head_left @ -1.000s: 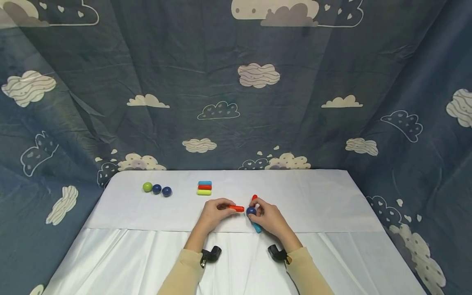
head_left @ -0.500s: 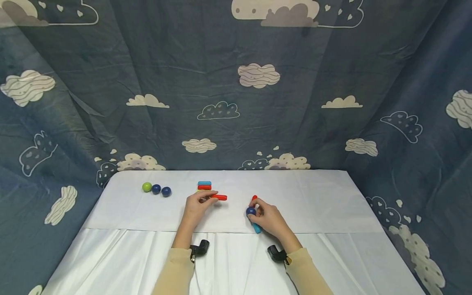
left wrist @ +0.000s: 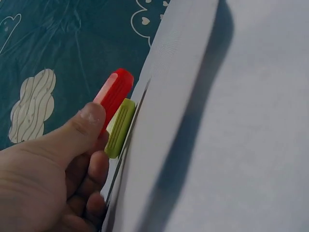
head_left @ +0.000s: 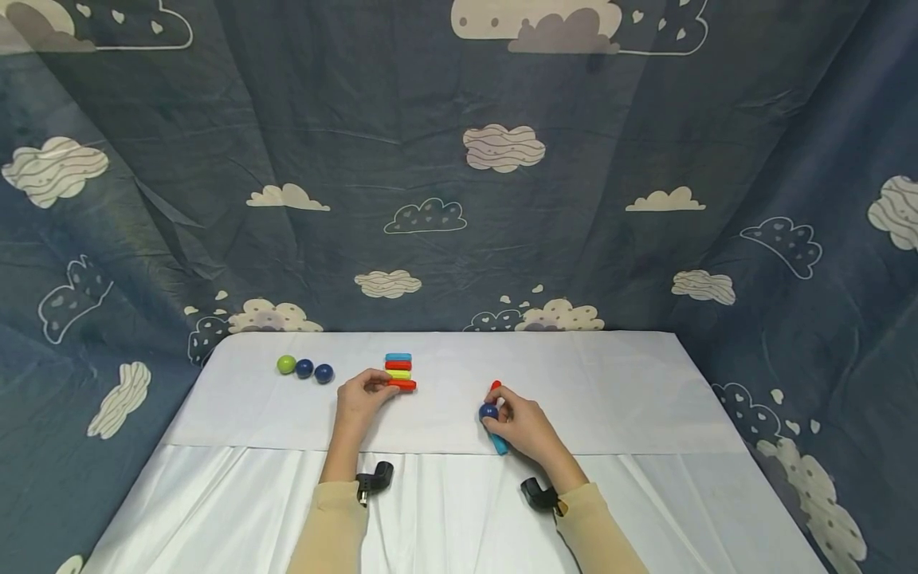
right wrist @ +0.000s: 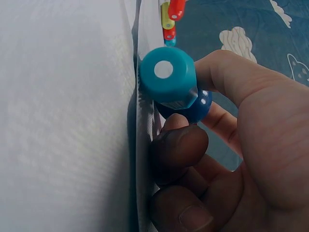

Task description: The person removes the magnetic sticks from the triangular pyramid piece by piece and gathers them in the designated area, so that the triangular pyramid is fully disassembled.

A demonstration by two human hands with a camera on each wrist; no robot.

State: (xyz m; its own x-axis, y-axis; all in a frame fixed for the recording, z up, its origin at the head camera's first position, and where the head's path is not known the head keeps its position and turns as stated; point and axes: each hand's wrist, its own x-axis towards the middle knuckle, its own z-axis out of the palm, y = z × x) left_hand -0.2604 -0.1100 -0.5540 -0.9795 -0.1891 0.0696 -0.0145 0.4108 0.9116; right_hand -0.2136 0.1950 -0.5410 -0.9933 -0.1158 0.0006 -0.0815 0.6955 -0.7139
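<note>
My left hand (head_left: 358, 402) pinches a red magnetic rod (left wrist: 116, 94) between thumb and fingers. In the head view this rod lies alongside the near side of a yellow-green rod (head_left: 398, 375), parallel to it. Beyond that are a second red rod (head_left: 398, 366) and a light blue rod (head_left: 398, 357). My right hand (head_left: 529, 422) pinches a dark blue ball (head_left: 488, 411) low over the table. A teal rod (right wrist: 169, 72) extends from the ball towards me. On the ball's far side another red rod (head_left: 496, 385) shows, partly hidden by my fingers.
A green ball (head_left: 286, 364) and two dark blue balls, one in the middle (head_left: 304, 368) and one on the right (head_left: 324, 374), sit at the back left of the white-covered table (head_left: 595, 375). A dark cloud-patterned curtain (head_left: 574, 263) stands behind the table.
My left hand has carried the red rod left and away from me, from beside the blue ball to the row of rods. The right hand has stayed in place holding the ball.
</note>
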